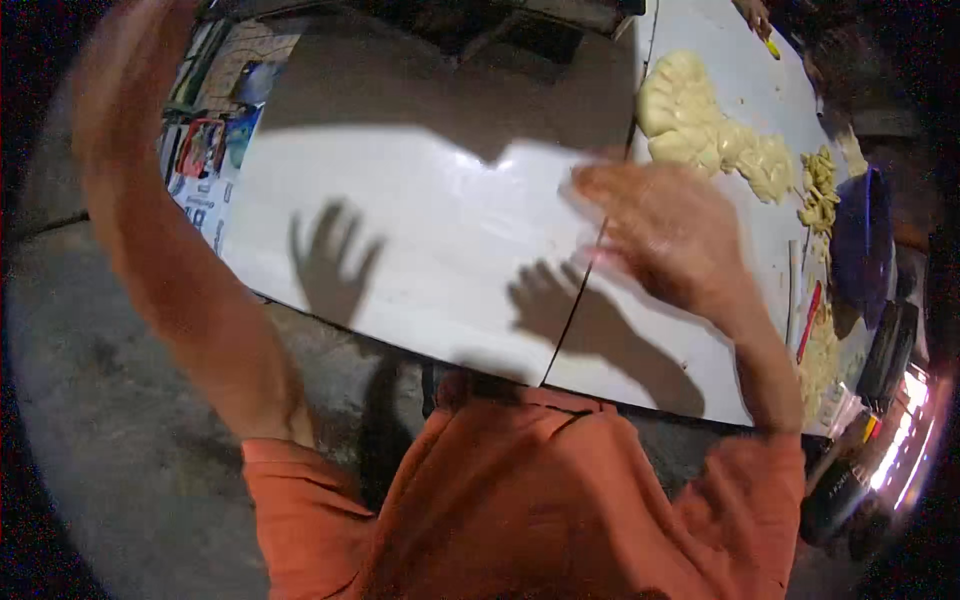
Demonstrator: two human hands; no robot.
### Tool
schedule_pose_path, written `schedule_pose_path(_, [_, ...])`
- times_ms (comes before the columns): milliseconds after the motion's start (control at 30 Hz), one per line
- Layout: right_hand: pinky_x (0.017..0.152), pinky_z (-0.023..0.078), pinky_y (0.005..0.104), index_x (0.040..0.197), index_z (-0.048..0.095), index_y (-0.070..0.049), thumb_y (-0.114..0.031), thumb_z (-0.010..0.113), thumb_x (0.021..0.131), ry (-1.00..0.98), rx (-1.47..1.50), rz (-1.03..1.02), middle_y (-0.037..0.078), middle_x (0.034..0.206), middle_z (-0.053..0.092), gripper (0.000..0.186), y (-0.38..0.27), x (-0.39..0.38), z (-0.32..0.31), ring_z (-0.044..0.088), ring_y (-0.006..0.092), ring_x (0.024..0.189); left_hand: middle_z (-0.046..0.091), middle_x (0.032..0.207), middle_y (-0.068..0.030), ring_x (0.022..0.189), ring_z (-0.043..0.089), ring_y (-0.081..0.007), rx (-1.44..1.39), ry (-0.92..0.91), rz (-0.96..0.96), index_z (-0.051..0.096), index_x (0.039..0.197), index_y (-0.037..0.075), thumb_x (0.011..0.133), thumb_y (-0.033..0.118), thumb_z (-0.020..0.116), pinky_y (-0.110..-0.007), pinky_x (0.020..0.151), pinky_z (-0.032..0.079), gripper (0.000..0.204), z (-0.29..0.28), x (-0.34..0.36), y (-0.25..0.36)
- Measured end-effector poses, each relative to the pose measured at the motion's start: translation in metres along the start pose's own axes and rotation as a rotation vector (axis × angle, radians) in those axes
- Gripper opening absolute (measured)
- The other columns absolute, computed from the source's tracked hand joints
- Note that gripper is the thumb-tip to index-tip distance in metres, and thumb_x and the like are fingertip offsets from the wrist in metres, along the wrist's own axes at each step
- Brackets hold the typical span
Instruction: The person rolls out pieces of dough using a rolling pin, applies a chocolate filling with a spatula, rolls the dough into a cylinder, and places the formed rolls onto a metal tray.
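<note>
My right hand [665, 230] hovers over the white tabletop [400, 230], blurred by motion. Its thumb and fingers are apart, and I see nothing in them. Just beyond it lies a large, lumpy mass of pale yellow dough [690, 110], stretching towards the right. My left forearm [150, 200] rises along the left side, and the hand itself is cut off by the upper edge. Two shadows of hands with spread fingers fall on the white surface.
Small dough pieces [820, 190] lie at the right near a dark purple basin [865, 240]. A red-handled tool [808, 320] and a pale stick [792, 290] lie closer. Another person's hand [755, 15] shows at the far right. A blue-and-white printed package [200, 205] stands left.
</note>
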State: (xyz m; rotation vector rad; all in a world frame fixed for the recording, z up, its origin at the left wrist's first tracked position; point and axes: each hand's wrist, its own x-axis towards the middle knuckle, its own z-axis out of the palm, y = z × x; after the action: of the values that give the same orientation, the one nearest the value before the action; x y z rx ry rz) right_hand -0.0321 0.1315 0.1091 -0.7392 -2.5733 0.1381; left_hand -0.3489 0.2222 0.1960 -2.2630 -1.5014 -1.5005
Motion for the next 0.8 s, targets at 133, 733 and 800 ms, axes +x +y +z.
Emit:
schedule_pose_path(133, [0.122,0.024,0.0551,0.15,0.045,-0.006,-0.061,0.049,0.097,-0.465,0.163,0.116,0.015,0.157,0.044,0.076,-0.075,-0.103,0.072,0.037,0.0296,0.148,0.073,0.117,-0.0095,0.109,0.065,-0.0172,-0.101,-0.1,-0.391,0.072,0.122,0.0,0.092,0.022,0.078,-0.034,0.097,0.052,0.038,-0.023,-0.086,0.01])
schedule_pose_path(733, [0.122,0.002,0.0647,0.161,0.025,-0.005,-0.063,0.049,0.098,-0.129,-0.322,1.304,0.021,0.167,0.021,0.089,-0.072,-0.402,0.019,0.015,0.0355,0.157,0.071,0.118,-0.0119,0.104,0.068,-0.0195,0.027,-0.173,-0.903,0.068,0.127,0.0,0.1,0.021,0.068,-0.034,0.085,0.057,0.035,0.001,-0.33,0.126])
schedule_pose_path(800, [0.123,0.001,0.0642,0.16,0.026,-0.005,-0.065,0.05,0.097,-0.233,-0.139,1.083,0.019,0.167,0.022,0.09,-0.089,-0.348,0.035,0.015,0.0337,0.157,0.075,0.105,-0.0124,0.091,0.071,-0.0219,0.074,-0.115,-0.867,0.072,0.121,0.0,0.098,0.02,0.069,-0.035,0.08,0.058,0.03,0.033,-0.328,0.151])
